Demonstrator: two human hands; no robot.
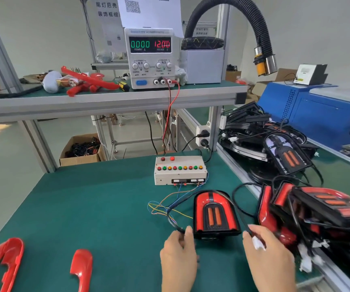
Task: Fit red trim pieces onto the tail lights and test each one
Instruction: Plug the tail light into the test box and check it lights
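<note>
unit on table: one tail light (215, 213) is lying face-up on the green table (85, 207), red trim already sitting around its lens, as far as I can tell. Lamps are looking dark, so I'm judging the test as not yet run.
power supply: bench power supply (150, 57) on the upper shelf is reading 0000 A and 12.00 V, so nothing is drawing current. That backs the "not yet tested" call.
test box: button box (180, 170) is sitting just behind the tail light, thin coloured wires running from it toward the left hand.
done pile: trimmed tail lights (317, 211) are stacking up at the right edge, harnesses and white plugs trailing. Whether they're tested, can't tell.
to-do pile: untrimmed black tail lights (275, 144) are waiting further back on the right.
loose trim: two red trim pieces (3, 262) are lying near the left front corner, well apart from the unit.
left hand: left hand (179, 256) is pinching the dark end of the tester lead (173, 224), just left of the unit.
right hand: right hand (268, 253) is gripping a black cable with a white connector (258, 243), just right of the unit.
step: looks like they're bringing the two ends together to plug in; ends are apart right now.
</note>
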